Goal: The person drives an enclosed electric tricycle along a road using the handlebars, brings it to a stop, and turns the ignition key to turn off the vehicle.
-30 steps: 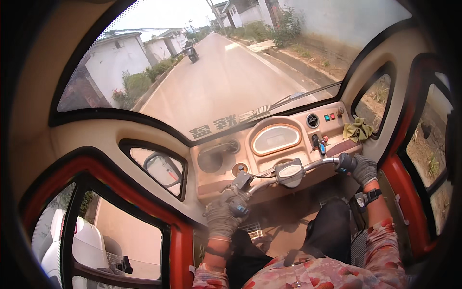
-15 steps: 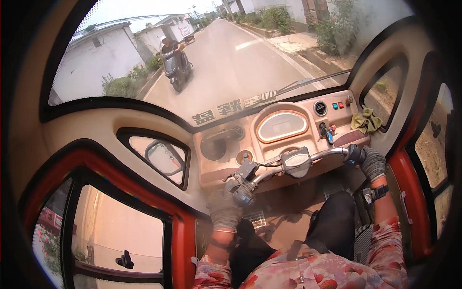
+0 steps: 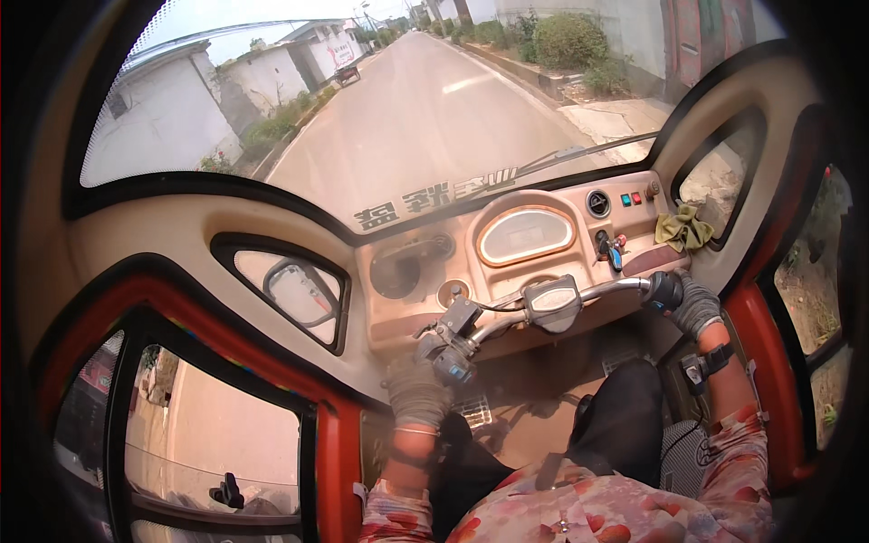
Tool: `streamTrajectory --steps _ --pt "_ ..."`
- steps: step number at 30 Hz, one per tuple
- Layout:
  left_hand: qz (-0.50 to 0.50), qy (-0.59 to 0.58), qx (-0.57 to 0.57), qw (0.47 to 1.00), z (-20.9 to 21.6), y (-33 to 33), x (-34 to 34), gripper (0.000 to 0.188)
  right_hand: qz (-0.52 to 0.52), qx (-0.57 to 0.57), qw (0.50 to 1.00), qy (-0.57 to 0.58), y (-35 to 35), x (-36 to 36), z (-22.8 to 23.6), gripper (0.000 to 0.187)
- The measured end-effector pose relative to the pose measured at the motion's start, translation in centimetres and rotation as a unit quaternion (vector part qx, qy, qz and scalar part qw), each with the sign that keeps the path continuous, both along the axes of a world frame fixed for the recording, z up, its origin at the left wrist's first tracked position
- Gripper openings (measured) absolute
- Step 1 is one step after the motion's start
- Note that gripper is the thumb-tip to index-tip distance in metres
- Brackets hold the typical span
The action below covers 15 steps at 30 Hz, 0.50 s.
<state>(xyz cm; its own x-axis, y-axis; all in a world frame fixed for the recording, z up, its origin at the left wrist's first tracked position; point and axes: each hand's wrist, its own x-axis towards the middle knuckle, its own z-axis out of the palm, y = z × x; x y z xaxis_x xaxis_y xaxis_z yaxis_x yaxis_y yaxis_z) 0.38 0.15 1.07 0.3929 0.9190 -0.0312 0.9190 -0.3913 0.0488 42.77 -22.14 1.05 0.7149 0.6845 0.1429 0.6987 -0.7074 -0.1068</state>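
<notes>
A silver handlebar with a grey centre cover spans the space in front of me. My left hand, in a grey knit glove, is closed round its left grip, beside a switch block and a brake lever fixture. My right hand, gloved alike, wraps the right grip next to a black switch housing. A black strap with a small device sits on my right wrist. Both grips are mostly hidden by the fingers.
Behind the handlebar is a beige dashboard with an oval gauge, keys and a green cloth. Through the windshield a road runs ahead between white walls and bushes. A small cart-like vehicle is at the road's left side.
The rider on the dark scooter at the left has gone out of the windshield view. Roadside walls and bushes have shifted nearer. Both hands stay on the grips.
</notes>
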Motion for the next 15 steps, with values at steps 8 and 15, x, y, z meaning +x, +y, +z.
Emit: streamTrajectory --steps 8,15 --pt "0.004 -0.022 -0.072 0.997 2.4 -0.2 0.4 0.050 0.132 -0.105 0.985 0.034 0.1 3.5 -1.3 0.057" --pt "-0.003 -0.074 -0.022 0.997 1.7 -0.7 0.8 0.047 0.027 -0.020 0.999 0.013 -0.2 2.6 -2.7 0.054"
